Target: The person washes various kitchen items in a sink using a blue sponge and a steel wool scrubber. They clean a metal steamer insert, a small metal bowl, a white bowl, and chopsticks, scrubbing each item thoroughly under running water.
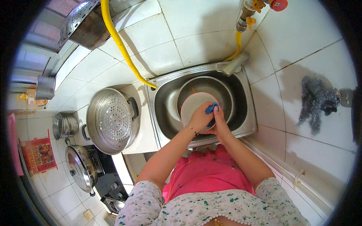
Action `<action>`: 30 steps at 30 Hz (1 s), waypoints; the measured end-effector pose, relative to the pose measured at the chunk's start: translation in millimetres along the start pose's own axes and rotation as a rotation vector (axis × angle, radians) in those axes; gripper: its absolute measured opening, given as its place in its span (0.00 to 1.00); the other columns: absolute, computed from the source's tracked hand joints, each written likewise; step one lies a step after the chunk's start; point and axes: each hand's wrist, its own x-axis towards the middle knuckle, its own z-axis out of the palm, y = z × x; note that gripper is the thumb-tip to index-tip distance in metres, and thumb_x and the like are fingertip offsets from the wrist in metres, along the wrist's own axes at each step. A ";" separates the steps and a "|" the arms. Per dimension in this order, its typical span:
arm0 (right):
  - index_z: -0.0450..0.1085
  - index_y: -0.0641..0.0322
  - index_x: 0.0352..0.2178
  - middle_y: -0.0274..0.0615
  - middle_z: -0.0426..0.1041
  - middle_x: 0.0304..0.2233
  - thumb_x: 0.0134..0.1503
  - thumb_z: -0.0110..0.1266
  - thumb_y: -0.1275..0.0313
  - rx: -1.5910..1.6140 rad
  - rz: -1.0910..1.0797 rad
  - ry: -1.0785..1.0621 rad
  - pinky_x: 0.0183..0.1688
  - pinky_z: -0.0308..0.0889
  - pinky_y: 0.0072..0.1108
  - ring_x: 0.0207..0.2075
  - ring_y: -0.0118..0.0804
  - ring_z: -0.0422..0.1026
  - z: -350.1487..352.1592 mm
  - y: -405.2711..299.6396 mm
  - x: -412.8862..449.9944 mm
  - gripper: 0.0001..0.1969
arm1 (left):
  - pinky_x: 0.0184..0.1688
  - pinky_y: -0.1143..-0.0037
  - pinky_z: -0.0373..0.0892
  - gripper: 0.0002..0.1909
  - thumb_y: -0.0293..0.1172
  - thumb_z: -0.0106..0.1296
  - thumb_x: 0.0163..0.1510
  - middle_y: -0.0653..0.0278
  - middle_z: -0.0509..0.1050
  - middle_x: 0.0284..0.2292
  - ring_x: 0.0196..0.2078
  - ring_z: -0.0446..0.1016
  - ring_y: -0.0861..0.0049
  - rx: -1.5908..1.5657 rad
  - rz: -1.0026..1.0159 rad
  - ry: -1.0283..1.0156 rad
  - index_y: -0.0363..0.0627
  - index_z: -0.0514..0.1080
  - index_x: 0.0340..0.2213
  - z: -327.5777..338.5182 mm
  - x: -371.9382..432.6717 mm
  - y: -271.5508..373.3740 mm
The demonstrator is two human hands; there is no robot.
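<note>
Over the stainless steel sink (pixel 167 104), my right hand (pixel 222 121) grips the right rim of a round pale bowl (pixel 192 108) with a pink edge. My left hand (pixel 201 116) presses a blue cloth (pixel 212 108) against the same rim, its fingers close to those of my right hand. Part of the cloth hangs inside the bowl. Beneath the bowl, a large round metal basin (pixel 208 82) stands in the sink. Some thin brown sticks (pixel 193 89) show in the basin behind the bowl; the rest of them is hidden.
A faucet (pixel 236 63) reaches over the sink's back right corner. A yellow hose (pixel 121 42) enters the back left corner. Left of the sink sits a large steamer pot (pixel 113 121) with a perforated tray. Farther left are a lidded wok (pixel 80 169) and a black stove (pixel 109 180).
</note>
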 end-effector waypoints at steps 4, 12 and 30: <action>0.49 0.48 0.56 0.39 0.54 0.54 0.57 0.38 0.50 -0.055 -0.155 0.022 0.43 0.66 0.30 0.53 0.39 0.57 -0.7 10.8 12.7 0.28 | 0.38 0.73 0.68 0.17 0.31 0.50 0.49 0.58 0.71 0.36 0.34 0.72 0.69 -0.466 -0.218 0.376 0.41 0.65 0.42 18.0 15.7 -17.8; 0.49 0.52 0.56 0.40 0.54 0.55 0.58 0.38 0.53 -0.152 -0.179 0.060 0.52 0.57 0.25 0.54 0.37 0.56 2.0 12.3 5.5 0.28 | 0.36 0.76 0.68 0.19 0.29 0.50 0.49 0.57 0.71 0.36 0.34 0.72 0.73 -0.500 -0.331 0.693 0.37 0.63 0.43 22.0 9.3 -5.9; 0.46 0.46 0.57 0.39 0.56 0.53 0.55 0.40 0.48 -0.082 -0.114 0.019 0.35 0.71 0.29 0.51 0.39 0.59 -5.6 -0.4 -1.0 0.31 | 0.49 0.76 0.62 0.32 0.34 0.48 0.52 0.52 0.63 0.49 0.48 0.65 0.69 -0.390 -0.163 0.341 0.35 0.50 0.54 21.3 -0.4 -19.6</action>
